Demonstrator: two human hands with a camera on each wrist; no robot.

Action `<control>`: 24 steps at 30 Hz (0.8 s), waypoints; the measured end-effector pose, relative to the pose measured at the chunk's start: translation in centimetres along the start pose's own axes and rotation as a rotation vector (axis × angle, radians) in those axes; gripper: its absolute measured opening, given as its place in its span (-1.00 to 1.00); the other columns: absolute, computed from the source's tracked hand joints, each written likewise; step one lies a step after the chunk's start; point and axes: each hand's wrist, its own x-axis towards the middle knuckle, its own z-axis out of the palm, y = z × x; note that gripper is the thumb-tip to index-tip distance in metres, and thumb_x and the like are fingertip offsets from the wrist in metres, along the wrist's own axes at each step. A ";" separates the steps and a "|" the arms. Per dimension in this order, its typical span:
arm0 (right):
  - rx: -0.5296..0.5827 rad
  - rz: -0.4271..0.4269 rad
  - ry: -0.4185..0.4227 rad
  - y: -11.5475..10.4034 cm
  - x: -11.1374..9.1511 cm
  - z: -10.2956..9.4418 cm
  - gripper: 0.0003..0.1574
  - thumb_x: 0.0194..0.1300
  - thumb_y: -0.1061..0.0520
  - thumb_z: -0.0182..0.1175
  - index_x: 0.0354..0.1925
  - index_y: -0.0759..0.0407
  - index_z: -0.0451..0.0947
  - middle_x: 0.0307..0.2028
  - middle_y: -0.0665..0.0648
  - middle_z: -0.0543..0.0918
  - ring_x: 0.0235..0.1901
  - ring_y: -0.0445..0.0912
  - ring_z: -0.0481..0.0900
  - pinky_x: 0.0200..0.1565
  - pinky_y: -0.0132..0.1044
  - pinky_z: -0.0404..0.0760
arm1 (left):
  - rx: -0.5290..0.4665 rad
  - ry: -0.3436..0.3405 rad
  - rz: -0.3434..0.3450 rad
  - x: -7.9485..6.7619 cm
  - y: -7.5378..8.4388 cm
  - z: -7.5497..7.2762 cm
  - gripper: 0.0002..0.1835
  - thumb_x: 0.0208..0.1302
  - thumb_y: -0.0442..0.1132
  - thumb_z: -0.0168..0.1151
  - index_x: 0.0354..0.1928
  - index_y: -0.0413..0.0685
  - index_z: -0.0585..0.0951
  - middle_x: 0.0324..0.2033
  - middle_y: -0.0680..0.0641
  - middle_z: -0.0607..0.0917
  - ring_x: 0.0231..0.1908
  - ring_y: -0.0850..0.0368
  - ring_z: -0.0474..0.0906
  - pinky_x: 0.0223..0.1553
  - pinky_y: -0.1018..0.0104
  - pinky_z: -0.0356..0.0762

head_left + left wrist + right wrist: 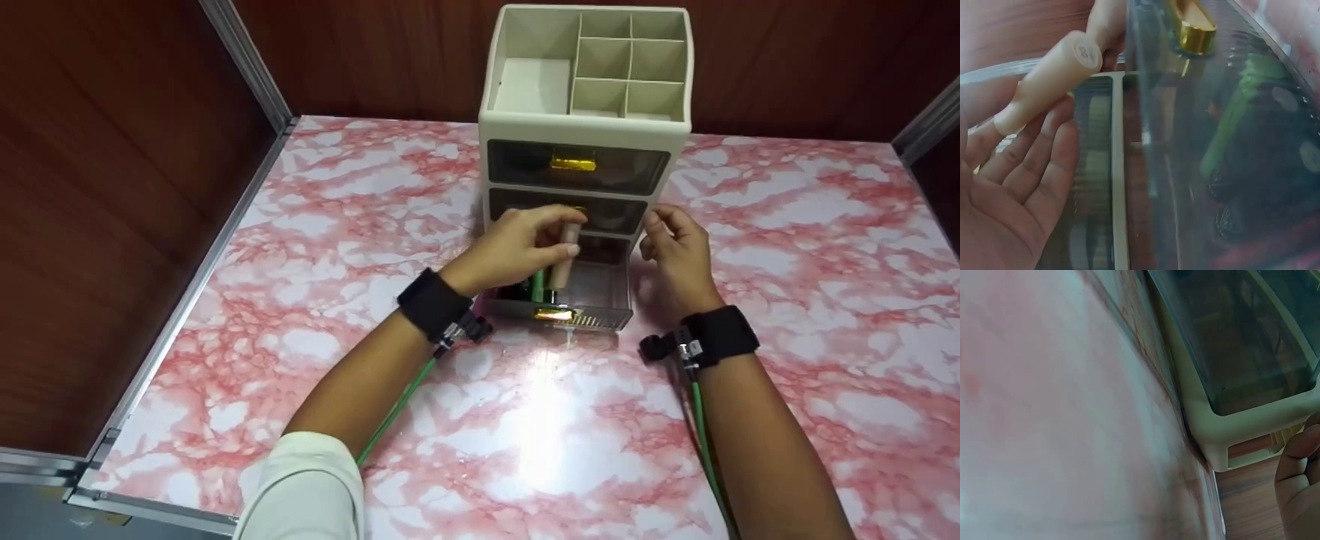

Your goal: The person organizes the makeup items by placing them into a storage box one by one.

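Note:
My left hand [521, 247] pinches a beige cylindrical cosmetic tube [565, 262] between thumb and fingers, above the pulled-out bottom drawer [604, 318]. In the left wrist view the round end of the tube [1053, 81] carries a small printed mark, too blurred to read. Inside the drawer, towards its left, lie a green slim item [538, 286] and dark items, partly hidden by the left hand. My right hand [681, 259] stays by the right side of the cream drawer organizer [585, 129], its fingers loosely bent with nothing seen in them; contact with the organizer is unclear.
Two upper drawers with dark clear fronts, the top drawer [517, 165] among them, are closed. Divided compartments [604, 58] form the organizer's top. It stands on a red-and-white marbled table [360, 225] near a brown back wall [375, 60]. Green cables [397, 409] trail from both wrists.

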 end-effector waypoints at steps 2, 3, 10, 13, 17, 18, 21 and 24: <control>0.002 0.009 0.008 -0.8 -0.3 0.2 -0.74 0.39 0.10 0.17 -0.12 0.30 0.58 -0.36 0.16 0.53 -0.55 -0.10 0.43 -0.44 -0.38 0.43 | 0.052 0.000 -0.008 0.6 0.0 0.6 -0.57 0.31 -0.17 0.29 0.19 -0.12 0.55 -0.20 0.08 0.66 -0.21 0.31 0.58 -0.04 0.47 0.44; -0.001 0.012 0.007 -1.1 -0.5 0.3 -0.74 0.40 0.11 0.16 -0.12 0.30 0.58 -0.36 0.17 0.53 -0.55 -0.09 0.43 -0.44 -0.38 0.43 | 0.079 0.002 -0.004 0.8 -0.1 1.0 -0.58 0.31 -0.17 0.30 0.17 -0.11 0.55 -0.21 0.08 0.66 -0.22 0.32 0.58 -0.04 0.48 0.44; -0.010 0.018 -0.012 -0.8 -0.3 0.2 -0.74 0.41 0.13 0.14 -0.09 0.30 0.59 -0.26 0.13 0.58 -0.54 -0.11 0.43 -0.42 -0.38 0.44 | 0.183 0.016 0.002 1.3 -0.7 2.9 -0.62 0.30 -0.17 0.31 0.11 -0.13 0.58 -0.28 0.11 0.65 -0.31 0.34 0.56 -0.09 0.50 0.43; -0.009 0.022 -0.005 -0.2 0.0 -0.1 -0.73 0.40 0.11 0.16 -0.08 0.28 0.59 -0.26 0.12 0.58 -0.54 -0.13 0.43 -0.43 -0.39 0.44 | 0.220 -0.005 -0.040 1.5 -0.8 3.5 -0.59 0.30 -0.15 0.31 0.14 -0.12 0.58 -0.22 0.08 0.66 -0.28 0.32 0.53 -0.11 0.50 0.42; 0.001 0.022 0.004 0.0 0.1 -0.1 -0.70 0.39 0.08 0.18 -0.08 0.29 0.58 -0.25 0.15 0.56 -0.55 -0.13 0.42 -0.44 -0.39 0.43 | 0.253 -0.053 -0.084 1.8 -1.1 4.1 -0.58 0.29 -0.17 0.31 0.16 -0.15 0.58 -0.16 0.02 0.66 -0.25 0.28 0.55 -0.09 0.49 0.43; -0.005 0.019 0.007 0.1 0.1 -0.1 -0.69 0.38 0.07 0.18 -0.08 0.29 0.58 -0.24 0.15 0.56 -0.54 -0.13 0.42 -0.44 -0.39 0.43 | 0.262 -0.063 -0.087 1.8 -1.2 4.2 -0.58 0.29 -0.18 0.31 0.16 -0.16 0.58 -0.15 0.01 0.65 -0.24 0.27 0.55 -0.09 0.49 0.44; -0.010 0.019 0.006 0.1 0.1 -0.1 -0.68 0.38 0.06 0.19 -0.08 0.29 0.58 -0.25 0.15 0.56 -0.54 -0.12 0.42 -0.45 -0.38 0.42 | 0.306 -0.083 -0.090 1.8 -1.6 4.7 -0.59 0.28 -0.20 0.31 0.14 -0.18 0.59 -0.12 -0.02 0.64 -0.20 0.23 0.55 -0.10 0.47 0.46; -0.036 0.007 0.002 0.1 0.1 -0.2 -0.69 0.39 0.06 0.18 -0.08 0.27 0.59 -0.26 0.14 0.57 -0.55 -0.12 0.43 -0.45 -0.38 0.43 | 0.358 -0.090 -0.072 1.7 -1.8 4.9 -0.64 0.28 -0.19 0.31 0.08 -0.18 0.62 -0.16 -0.01 0.64 -0.20 0.21 0.52 -0.14 0.44 0.47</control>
